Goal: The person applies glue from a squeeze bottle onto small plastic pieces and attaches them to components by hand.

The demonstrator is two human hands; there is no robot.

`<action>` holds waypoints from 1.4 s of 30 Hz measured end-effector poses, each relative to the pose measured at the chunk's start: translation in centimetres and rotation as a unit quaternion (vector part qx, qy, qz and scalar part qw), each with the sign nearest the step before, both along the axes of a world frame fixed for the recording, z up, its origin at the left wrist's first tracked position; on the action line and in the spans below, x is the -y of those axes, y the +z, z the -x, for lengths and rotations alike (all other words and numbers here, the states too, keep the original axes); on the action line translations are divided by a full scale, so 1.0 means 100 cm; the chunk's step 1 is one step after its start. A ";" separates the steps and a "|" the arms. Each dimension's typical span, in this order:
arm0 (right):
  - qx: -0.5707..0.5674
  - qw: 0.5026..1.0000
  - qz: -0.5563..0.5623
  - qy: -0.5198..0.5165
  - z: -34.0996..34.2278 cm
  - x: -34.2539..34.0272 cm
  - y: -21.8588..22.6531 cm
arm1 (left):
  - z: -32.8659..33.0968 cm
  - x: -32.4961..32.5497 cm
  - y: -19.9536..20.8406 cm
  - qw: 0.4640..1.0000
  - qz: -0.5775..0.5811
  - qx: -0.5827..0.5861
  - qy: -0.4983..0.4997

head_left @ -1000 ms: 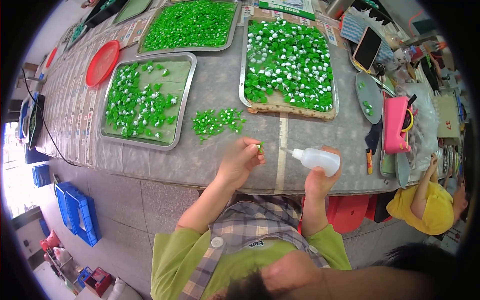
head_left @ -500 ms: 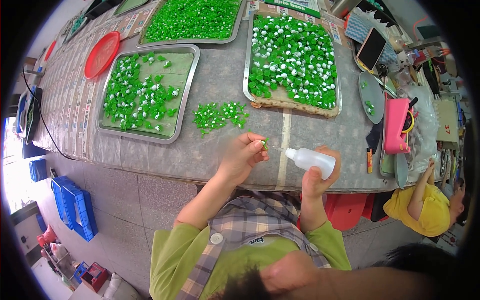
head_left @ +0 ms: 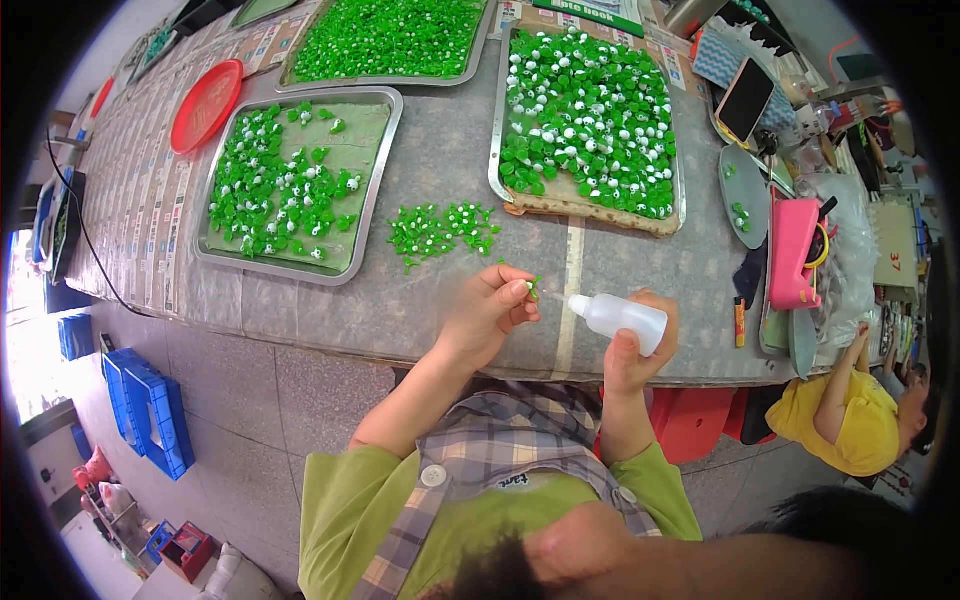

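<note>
My left hand (head_left: 492, 312) pinches a small green leaf-shaped piece (head_left: 533, 288) between thumb and fingertips, above the near edge of the table. Wrapped round a white squeeze bottle (head_left: 628, 320), my right hand (head_left: 640, 350) holds it tilted sideways, its nozzle pointing left at the green piece with a small gap between them. Just beyond my left hand lies a loose pile of green pieces with white dots (head_left: 440, 230). Left of the pile is a metal tray (head_left: 352, 240) partly covered with green pieces bearing white balls; a fuller tray (head_left: 494, 150) of such pieces stands to the right.
A third tray of green pieces (head_left: 390, 40) stands at the back. A red plate (head_left: 207, 107) lies far left. On the right are a grey dish (head_left: 742, 195), a phone (head_left: 746, 98), a pink tape dispenser (head_left: 795, 255) and a small orange tube (head_left: 740, 322). A person in yellow (head_left: 845, 420) sits at right.
The squeeze bottle in my right hand has shifted slightly left, its nozzle nearer the green piece. My left hand has barely moved.
</note>
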State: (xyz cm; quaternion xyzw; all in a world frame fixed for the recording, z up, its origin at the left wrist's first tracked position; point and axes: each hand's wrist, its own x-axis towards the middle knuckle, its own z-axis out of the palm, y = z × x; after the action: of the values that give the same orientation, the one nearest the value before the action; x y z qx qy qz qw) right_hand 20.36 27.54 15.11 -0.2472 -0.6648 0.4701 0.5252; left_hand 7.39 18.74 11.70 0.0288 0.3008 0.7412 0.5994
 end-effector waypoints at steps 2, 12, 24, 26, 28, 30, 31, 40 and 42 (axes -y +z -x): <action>0.004 1.000 -0.006 -0.009 0.001 0.001 0.001 | 0.000 0.000 0.000 1.000 0.002 0.000 -0.001; 0.002 0.999 0.017 -0.038 0.000 -0.001 0.004 | 0.000 0.000 0.001 1.000 -0.005 -0.007 0.002; -0.013 0.999 0.021 -0.046 0.002 -0.001 0.003 | 0.001 0.001 0.000 1.000 -0.004 -0.013 0.000; -0.036 0.998 0.012 -0.049 0.001 -0.001 0.002 | 0.001 0.001 0.000 1.000 0.002 -0.026 0.007; -0.027 0.999 0.027 -0.038 -0.001 0.000 0.001 | 0.001 0.001 0.002 0.998 0.028 -0.052 0.034; -0.011 0.999 0.022 -0.042 -0.003 0.000 0.000 | 0.001 0.001 0.002 0.998 0.027 -0.050 0.038; 0.005 0.999 0.018 -0.044 -0.004 0.001 -0.001 | 0.001 0.001 0.002 0.997 0.028 -0.048 0.043; -0.037 0.999 0.017 -0.010 0.000 -0.001 -0.010 | 0.003 0.002 0.001 0.997 0.036 -0.053 0.051; -0.028 0.999 0.010 -0.011 -0.002 -0.001 -0.006 | 0.002 0.001 0.003 0.997 0.028 -0.052 0.046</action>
State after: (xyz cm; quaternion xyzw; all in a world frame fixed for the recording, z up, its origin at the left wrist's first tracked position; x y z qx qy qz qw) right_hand 20.51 27.67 14.54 -0.2463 -0.6422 0.4775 0.5468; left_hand 7.14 18.66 12.02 0.0363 0.3530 0.7568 0.5489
